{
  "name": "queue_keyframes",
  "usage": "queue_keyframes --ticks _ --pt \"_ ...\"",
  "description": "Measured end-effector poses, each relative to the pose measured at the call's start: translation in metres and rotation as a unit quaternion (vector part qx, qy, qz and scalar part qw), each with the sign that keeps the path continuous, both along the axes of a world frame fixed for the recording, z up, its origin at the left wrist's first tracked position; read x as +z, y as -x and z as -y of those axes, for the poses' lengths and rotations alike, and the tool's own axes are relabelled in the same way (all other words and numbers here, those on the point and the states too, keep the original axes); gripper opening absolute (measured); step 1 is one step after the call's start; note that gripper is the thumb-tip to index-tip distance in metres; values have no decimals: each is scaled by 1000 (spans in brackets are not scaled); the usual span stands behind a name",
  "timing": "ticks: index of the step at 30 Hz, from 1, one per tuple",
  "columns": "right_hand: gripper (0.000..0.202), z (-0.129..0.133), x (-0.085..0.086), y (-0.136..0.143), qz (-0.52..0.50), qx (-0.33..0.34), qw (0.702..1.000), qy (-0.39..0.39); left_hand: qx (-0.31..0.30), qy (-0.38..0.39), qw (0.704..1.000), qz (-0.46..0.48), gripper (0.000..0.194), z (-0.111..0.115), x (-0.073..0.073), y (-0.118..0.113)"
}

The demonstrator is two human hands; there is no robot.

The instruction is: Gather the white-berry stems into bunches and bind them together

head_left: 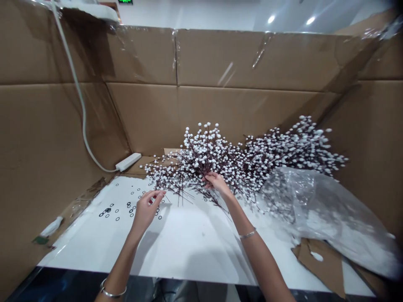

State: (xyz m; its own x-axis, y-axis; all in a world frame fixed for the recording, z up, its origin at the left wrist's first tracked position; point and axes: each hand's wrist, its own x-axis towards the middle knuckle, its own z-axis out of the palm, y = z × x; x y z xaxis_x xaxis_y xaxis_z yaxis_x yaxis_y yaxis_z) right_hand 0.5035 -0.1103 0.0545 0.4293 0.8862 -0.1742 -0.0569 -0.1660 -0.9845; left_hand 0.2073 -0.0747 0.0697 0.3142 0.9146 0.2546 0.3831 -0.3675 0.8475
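Brown cardboard walls (145, 100) stand around the white worktop (189, 247), their outer parts cut off by the frame. Along the back lies a heap of white-berried branches (283, 155), its long axis running left to right; the stems overlap too thickly to tell apart. A clear plastic bag (340, 214) on the right partly hides the berries beneath it, and its far edge blurs into the dark corner. A torn cardboard piece (324, 262) lies in front of the bag. The right hand (215, 182) has its grip closed on a berry spray (204, 147) at the middle of the heap — berries up and away, stem end hidden by fingers. The left hand (147, 205) is near the stem ends, fingertips together; whether its grip holds anything is hard to tell. Behind it sits a white power strip (128, 162) — then small black rings (108, 210), scattered leftward, some overlapping.
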Motion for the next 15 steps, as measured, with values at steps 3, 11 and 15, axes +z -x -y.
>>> queue_keyframes --ticks 3,11,15 --pt "19 2 -1 4 -2 1 1000 8 -1 16 1000 -1 32 -4 -8 5" --pt "28 20 7 12 9 -29 999 15 -2 47 999 11 35 -6 -18 25" --pt "26 30 12 13 54 -75 996 -14 4 53 998 21 35 -9 -20 36"
